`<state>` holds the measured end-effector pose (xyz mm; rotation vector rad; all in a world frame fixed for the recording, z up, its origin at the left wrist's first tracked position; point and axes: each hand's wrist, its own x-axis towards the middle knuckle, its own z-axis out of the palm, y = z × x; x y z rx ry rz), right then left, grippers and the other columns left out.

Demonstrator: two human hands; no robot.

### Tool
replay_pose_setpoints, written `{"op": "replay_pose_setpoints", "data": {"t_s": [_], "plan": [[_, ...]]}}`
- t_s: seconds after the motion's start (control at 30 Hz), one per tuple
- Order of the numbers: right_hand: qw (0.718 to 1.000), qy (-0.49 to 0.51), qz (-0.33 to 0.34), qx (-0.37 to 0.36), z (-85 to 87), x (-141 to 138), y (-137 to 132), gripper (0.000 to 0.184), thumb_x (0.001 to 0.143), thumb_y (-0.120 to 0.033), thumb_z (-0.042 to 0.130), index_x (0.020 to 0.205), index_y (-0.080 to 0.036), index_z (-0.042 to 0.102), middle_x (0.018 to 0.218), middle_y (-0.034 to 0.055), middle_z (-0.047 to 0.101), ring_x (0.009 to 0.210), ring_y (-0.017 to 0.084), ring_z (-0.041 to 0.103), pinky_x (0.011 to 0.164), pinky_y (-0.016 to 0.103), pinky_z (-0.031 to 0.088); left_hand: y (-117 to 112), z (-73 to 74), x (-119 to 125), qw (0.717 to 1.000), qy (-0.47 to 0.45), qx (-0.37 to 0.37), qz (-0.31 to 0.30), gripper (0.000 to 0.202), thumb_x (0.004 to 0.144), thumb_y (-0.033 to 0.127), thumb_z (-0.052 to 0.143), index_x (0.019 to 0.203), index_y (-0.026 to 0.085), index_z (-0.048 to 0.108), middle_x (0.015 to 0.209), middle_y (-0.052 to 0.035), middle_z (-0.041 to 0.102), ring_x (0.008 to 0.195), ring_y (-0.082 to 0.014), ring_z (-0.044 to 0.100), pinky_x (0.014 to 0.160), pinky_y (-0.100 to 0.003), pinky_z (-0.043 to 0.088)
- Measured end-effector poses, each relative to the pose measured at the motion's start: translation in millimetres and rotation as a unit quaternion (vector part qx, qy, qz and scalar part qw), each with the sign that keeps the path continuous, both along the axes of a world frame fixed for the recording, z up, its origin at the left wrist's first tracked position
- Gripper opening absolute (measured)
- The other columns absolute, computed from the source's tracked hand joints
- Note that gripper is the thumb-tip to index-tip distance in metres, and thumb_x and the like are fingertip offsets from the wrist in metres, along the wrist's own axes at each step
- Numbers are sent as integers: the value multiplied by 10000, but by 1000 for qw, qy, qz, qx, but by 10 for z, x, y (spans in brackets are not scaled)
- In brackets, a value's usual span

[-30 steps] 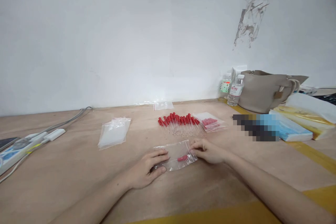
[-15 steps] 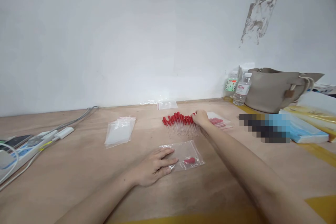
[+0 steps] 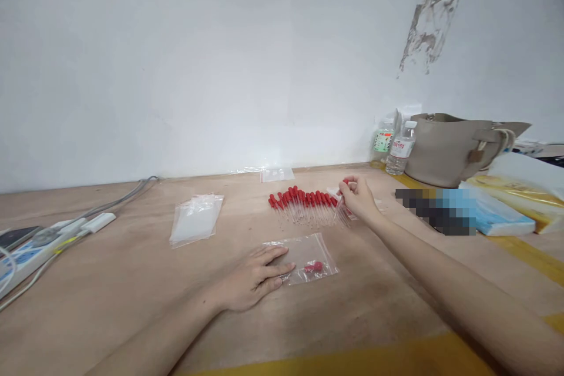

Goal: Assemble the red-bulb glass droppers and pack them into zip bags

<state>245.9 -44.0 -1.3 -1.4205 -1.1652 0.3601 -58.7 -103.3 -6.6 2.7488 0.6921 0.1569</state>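
Note:
My left hand (image 3: pixel 258 276) lies with fingers spread on the left part of a clear zip bag (image 3: pixel 304 247). Inside that bag is a red rubber bulb (image 3: pixel 314 267). My right hand (image 3: pixel 359 197) is closed in a pinch on droppers (image 3: pixel 342 211); a red bulb shows above the fingers and thin clear stems hang below. How many it holds I cannot tell. To its left, a row of red-bulbed droppers (image 3: pixel 302 202) lies on the wooden table. Partly hidden behind the right hand is a filled bag (image 3: pixel 335 192).
A stack of clear zip bags (image 3: pixel 196 220) lies to the left, and another bag (image 3: pixel 277 174) by the wall. A power strip (image 3: pixel 44 247) with cables sits at far left. Two bottles (image 3: pixel 400 150), a grey handbag (image 3: pixel 445 150) and a blue package (image 3: pixel 497 211) stand at the right.
My right hand has lifted up and to the right from the row's right end, now with droppers in its fingers. My left hand stays on the bag. The view has shifted slightly.

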Motion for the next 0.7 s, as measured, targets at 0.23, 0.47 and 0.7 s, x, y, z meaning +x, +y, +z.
{"op": "replay_pose_setpoints", "data": {"t_s": [0.23, 0.47, 0.7], "plan": [[964, 249, 79, -58, -354, -75, -476, 244, 696, -312, 572, 807, -217, 376, 555, -58, 525, 381, 80, 464, 362, 187, 358, 27, -13, 31, 1000, -12, 10, -10, 357, 895, 352, 320, 1245, 380, 377, 1389, 19, 273, 1260, -234, 259, 1024, -461, 217], [906, 371, 160, -124, -371, -250, -635, 205, 697, -197, 586, 763, -208, 392, 608, -14, 583, 525, 113, 580, 518, 238, 470, 29, 10, 38, 1000, 16, 2, -6, 384, 898, 369, 293, 1280, 368, 324, 1402, 14, 238, 1276, -233, 217, 1034, -458, 186], [942, 25, 304, -137, -412, -127, -757, 237, 594, -293, 696, 720, -152, 554, 560, -46, 520, 489, 66, 438, 462, 183, 342, 30, 8, 57, 1000, 1, 2, 6, 510, 883, 411, 315, 1353, 281, 166, 1388, -30, 278, 1264, -201, 247, 1043, -407, 203]]}}
